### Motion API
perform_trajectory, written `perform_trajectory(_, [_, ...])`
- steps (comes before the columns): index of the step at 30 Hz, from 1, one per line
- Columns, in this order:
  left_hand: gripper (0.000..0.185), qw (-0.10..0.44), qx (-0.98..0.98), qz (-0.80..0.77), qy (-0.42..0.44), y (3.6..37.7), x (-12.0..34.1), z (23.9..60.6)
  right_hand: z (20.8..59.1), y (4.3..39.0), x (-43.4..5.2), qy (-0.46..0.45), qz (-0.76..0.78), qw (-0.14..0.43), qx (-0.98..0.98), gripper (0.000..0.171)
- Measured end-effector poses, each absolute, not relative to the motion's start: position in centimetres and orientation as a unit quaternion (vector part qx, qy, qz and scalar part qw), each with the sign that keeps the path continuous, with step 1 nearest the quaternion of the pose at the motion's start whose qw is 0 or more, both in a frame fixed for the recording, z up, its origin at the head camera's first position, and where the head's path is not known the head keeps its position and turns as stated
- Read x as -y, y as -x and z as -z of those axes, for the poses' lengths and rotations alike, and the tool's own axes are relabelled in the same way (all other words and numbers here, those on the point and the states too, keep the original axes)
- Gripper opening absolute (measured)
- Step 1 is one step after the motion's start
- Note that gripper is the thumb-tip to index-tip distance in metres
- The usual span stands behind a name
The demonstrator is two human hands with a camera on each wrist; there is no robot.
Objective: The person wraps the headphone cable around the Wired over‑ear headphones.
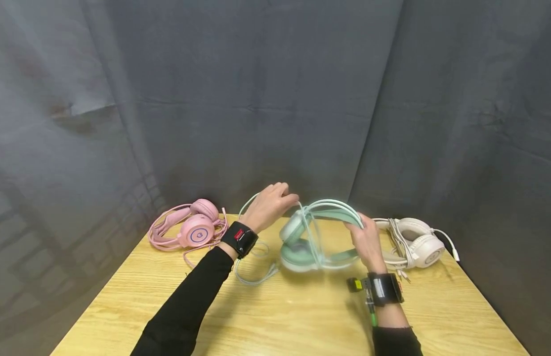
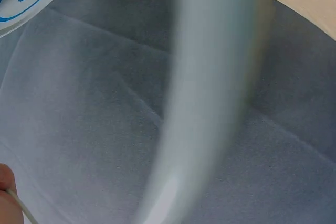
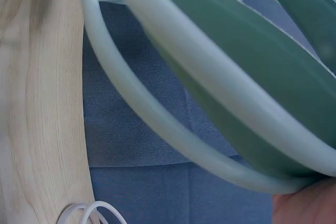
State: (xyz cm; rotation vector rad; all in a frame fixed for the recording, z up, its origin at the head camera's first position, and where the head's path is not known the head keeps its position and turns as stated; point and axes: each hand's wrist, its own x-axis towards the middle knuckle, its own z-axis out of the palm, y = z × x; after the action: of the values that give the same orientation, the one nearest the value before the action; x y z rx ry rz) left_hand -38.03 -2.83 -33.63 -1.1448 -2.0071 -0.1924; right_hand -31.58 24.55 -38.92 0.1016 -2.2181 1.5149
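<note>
Mint-green headphones (image 1: 297,258) are held up over the middle of the table, blurred in the head view. My right hand (image 1: 367,244) grips their headband; in the right wrist view the double white-green bows and the dark green padded strap (image 3: 252,72) run down to this hand. With my left hand (image 1: 271,205), I pinch the thin cable (image 2: 22,206) between thumb and finger, left of the ear cups. The cable wraps across the headphones, and a loose loop with its plug end (image 1: 273,270) hangs below my left hand.
Pink headphones (image 1: 199,231) with a bundled cable lie on the wooden table (image 1: 284,321) at the left. White headphones (image 1: 428,249) lie at the right, partly behind my right hand. A grey cloth wall (image 1: 257,99) closes off the back and sides.
</note>
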Motion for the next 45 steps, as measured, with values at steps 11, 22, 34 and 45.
perform_trajectory(11, [0.013,0.374,0.810,0.101,0.441,38.3,3.1,33.8,38.6,31.2,-24.7,-0.079,-0.611,0.150,0.773,0.021])
perform_trajectory(22, [0.011,0.332,0.811,0.256,0.409,39.3,3.4,34.4,39.6,31.4,-25.7,-0.195,-0.629,0.133,0.741,0.017])
perform_trajectory(34, [0.010,0.220,0.837,0.305,0.398,38.5,2.1,36.5,40.1,31.5,-26.1,-0.335,-0.669,0.082,0.659,0.010])
perform_trajectory(45, [0.015,0.052,0.836,0.425,0.343,38.4,2.1,38.0,40.3,31.9,-26.6,-0.433,-0.763,0.013,0.480,0.043])
